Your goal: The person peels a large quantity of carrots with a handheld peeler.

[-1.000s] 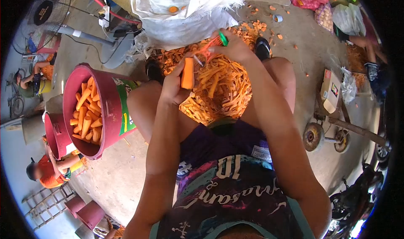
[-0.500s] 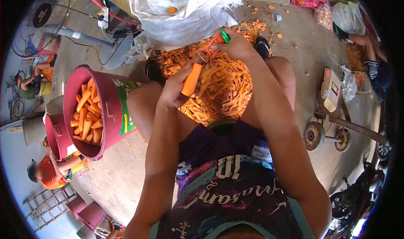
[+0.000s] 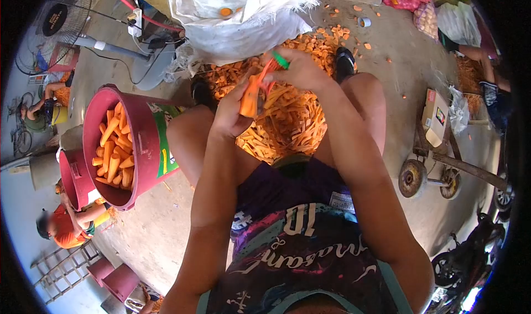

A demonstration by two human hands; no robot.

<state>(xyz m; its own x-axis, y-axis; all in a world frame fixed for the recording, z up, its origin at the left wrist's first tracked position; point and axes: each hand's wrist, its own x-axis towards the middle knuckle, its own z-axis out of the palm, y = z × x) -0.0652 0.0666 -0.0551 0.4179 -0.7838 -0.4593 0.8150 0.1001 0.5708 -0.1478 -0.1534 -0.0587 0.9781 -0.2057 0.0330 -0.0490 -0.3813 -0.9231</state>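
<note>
Since the earlier frame, your peeler (image 3: 280, 60) has dropped towards you and now meets the carrot (image 3: 249, 102), which has turned to point more directly away from you. The carrot sits in your left hand (image 3: 228, 110), above the left edge of the peelings heap (image 3: 293, 123), its long axis running away from you and slightly right. Your left hand is curled round its left side; your right hand (image 3: 303, 71), closed on the peeler, comes from the far right. Your fingers hide the carrot's far end, and the blade's exact contact is hard to make out
</note>
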